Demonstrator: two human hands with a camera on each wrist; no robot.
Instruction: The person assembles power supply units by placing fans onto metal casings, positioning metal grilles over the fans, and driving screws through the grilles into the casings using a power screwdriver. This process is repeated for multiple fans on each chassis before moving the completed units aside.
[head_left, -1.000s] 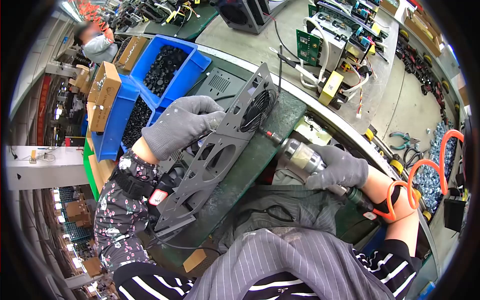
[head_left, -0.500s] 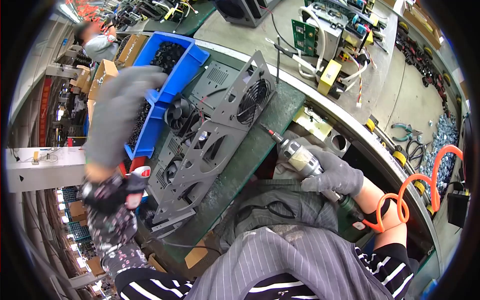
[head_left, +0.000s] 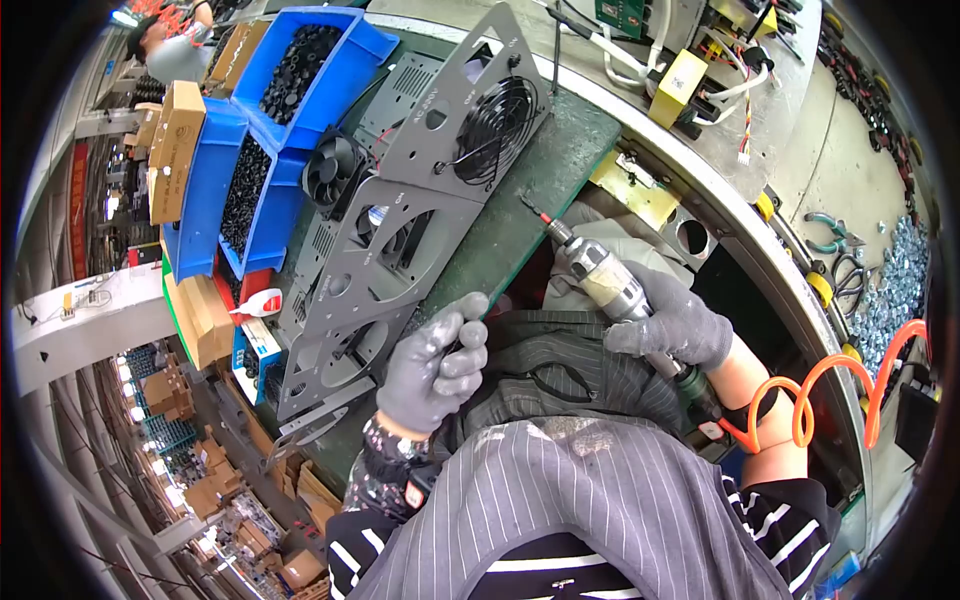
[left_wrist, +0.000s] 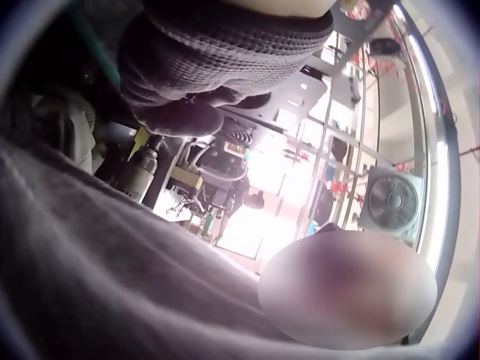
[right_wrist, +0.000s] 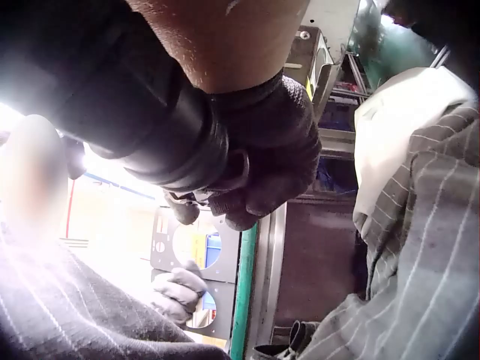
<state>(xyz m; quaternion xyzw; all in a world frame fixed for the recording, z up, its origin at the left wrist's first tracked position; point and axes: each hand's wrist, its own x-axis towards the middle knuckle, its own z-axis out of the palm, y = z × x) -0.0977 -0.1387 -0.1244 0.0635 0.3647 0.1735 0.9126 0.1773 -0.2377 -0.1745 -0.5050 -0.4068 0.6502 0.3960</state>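
Over the apron, close to the grey metal panel (head_left: 325, 300), my left hand (head_left: 435, 368) is raised with its fingers curled; no object shows between them. The left wrist view has this gloved hand (left_wrist: 202, 67) at the top. My right hand (head_left: 675, 325) grips a power screwdriver (head_left: 605, 280), its bit pointing up and left toward the bench edge. In the right wrist view the right hand (right_wrist: 270, 150) is seen from behind. The panel has large round openings and a black fan with a wire guard (head_left: 495, 130). Another black fan (head_left: 333, 172) lies behind it.
Blue bins (head_left: 268, 130) of small black parts stand at the upper left, beside a cardboard box (head_left: 177, 150). A red-and-white bottle (head_left: 260, 303) is below them. Wired assemblies (head_left: 680, 88), pliers (head_left: 833, 232) and an orange coiled hose (head_left: 802, 405) are at the right. Another person stands far upper left.
My left hand went from the panel to the blue bins, then came back down beside the panel's lower part. The right hand keeps its grip on the screwdriver. The head view has shifted.
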